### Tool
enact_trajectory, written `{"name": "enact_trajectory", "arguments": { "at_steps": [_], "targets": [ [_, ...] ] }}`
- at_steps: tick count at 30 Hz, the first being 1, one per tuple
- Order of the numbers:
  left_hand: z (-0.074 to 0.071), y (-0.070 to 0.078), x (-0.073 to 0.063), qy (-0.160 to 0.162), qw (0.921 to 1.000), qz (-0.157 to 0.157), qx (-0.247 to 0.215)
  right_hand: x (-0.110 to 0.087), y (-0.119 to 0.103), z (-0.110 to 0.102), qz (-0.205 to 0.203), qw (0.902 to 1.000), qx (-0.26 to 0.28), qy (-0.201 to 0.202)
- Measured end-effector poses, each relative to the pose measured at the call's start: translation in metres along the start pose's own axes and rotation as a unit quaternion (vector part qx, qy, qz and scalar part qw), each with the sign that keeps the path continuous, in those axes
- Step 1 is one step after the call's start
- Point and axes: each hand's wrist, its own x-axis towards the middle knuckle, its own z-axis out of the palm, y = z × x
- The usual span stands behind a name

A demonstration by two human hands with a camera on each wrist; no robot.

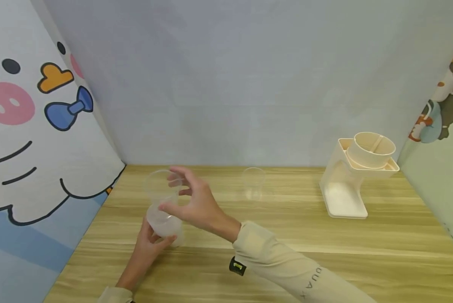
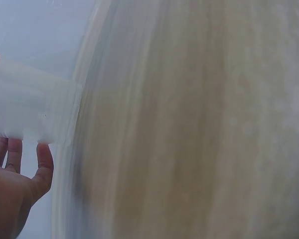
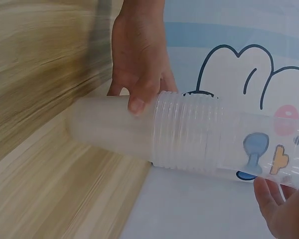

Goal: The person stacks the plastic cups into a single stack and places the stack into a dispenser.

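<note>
My left hand (image 1: 147, 248) grips a stack of clear plastic cups (image 1: 166, 225) at the left of the table. In the right wrist view the left thumb lies along the stack (image 3: 109, 127), just below the gathered rims. My right hand (image 1: 196, 202) holds a clear plastic cup (image 1: 162, 185) by its sides, thumb opposite fingers. This cup extends out of the stack's mouth, and its lower end appears to sit inside it. Another clear cup (image 1: 254, 185) stands upright alone, farther right. In the left wrist view, left fingers (image 2: 44, 159) press the stack's side.
A cream-coloured stand (image 1: 344, 202) with a round open cup-like top (image 1: 373, 150) is at the table's right. A pale wall sheet (image 1: 249, 84) closes the back. Printed cartoon sheets (image 1: 18, 168) hang at both sides.
</note>
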Motion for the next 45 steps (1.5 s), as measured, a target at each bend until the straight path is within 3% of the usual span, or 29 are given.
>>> {"name": "enact_trajectory", "arguments": {
  "at_steps": [6,10,16,20,30,45],
  "targets": [
    [0.001,0.000,0.000,0.004,0.9999,-0.001,-0.012,0.001,0.003,0.005,0.034,0.9986,-0.013,-0.037],
    [0.000,0.000,0.000,0.000,1.0000,0.000,-0.010,0.000,0.005,0.008,0.059,0.9953,-0.050,-0.059],
    [0.000,0.000,0.001,-0.010,0.9998,0.014,-0.008,-0.005,0.014,0.013,0.102,0.9814,-0.132,-0.095],
    [0.000,0.001,0.002,-0.013,0.9997,0.021,-0.007,-0.012,0.019,0.015,0.124,0.9732,-0.153,-0.118],
    [0.001,0.000,0.002,-0.010,0.9998,0.018,-0.008,-0.019,0.031,0.018,0.093,0.9766,-0.159,-0.111],
    [0.002,0.001,0.002,0.005,1.0000,0.002,0.005,-0.034,0.031,0.002,0.114,0.9836,-0.114,-0.082]
  ]
}}
